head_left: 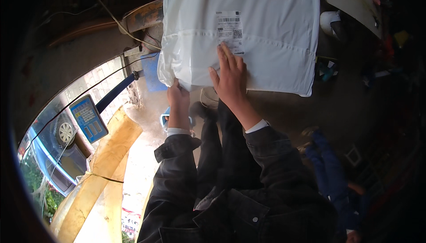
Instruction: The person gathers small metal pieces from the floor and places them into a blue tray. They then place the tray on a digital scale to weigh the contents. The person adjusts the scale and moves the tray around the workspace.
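Observation:
A large white plastic mailing bag (275, 48) fills the top middle of the head view, its near edge toward me. A white printed shipping label (229, 21) is stuck on its upper face, just left of centre. My left hand (178, 97) is closed on the bag's near left corner, the fingers partly hidden by the plastic. My right hand (231, 76) lies on the bag with its fingers stretched out, the fingertips touching the label's lower end. Its thumb is spread to the left.
Left of the bag stands a platform scale with a blue display panel (88, 119), a slanting post (116, 93) and a blue plate (152, 72). Yellowish plastic curtain strips (95, 174) hang at lower left. Outside is a blue car (55, 163). At lower right is another person (330, 176) in blue.

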The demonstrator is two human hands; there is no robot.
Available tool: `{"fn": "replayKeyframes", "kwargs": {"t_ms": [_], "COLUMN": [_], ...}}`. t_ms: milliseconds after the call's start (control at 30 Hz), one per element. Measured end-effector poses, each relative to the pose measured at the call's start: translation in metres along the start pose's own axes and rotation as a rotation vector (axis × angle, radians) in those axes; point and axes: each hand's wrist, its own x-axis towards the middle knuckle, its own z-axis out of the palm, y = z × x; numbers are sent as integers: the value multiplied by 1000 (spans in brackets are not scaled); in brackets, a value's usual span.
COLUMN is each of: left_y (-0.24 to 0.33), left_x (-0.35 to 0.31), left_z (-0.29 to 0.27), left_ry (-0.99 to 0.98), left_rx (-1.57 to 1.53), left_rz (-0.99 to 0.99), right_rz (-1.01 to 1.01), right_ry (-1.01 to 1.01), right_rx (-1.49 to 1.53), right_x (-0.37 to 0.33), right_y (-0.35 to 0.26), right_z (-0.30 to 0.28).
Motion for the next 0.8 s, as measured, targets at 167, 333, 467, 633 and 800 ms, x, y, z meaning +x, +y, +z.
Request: {"fn": "replayKeyframes", "kwargs": {"t_ms": [167, 333, 467, 633, 800], "left_y": [4, 8, 13, 19, 20], "left_x": [6, -1, -12, -18, -17], "left_z": [-9, -3, 6, 12, 10], "left_ry": [-14, -46, -68, -95, -96], "left_rx": [26, -76, -58, -50, -18], "left_rz": [-4, -57, -45, -67, -64], "right_rz": [68, 143, 154, 157, 148], "right_ry": [18, -24, -58, -28, -31], "right_rx": [-54, -141, -160, -160, -137], "right_x": [5, -1, -6, -5, -6], "right_y": [-7, -4, -3, -3, -6], "right_z": [-2, -9, -8, -4, -6]}}
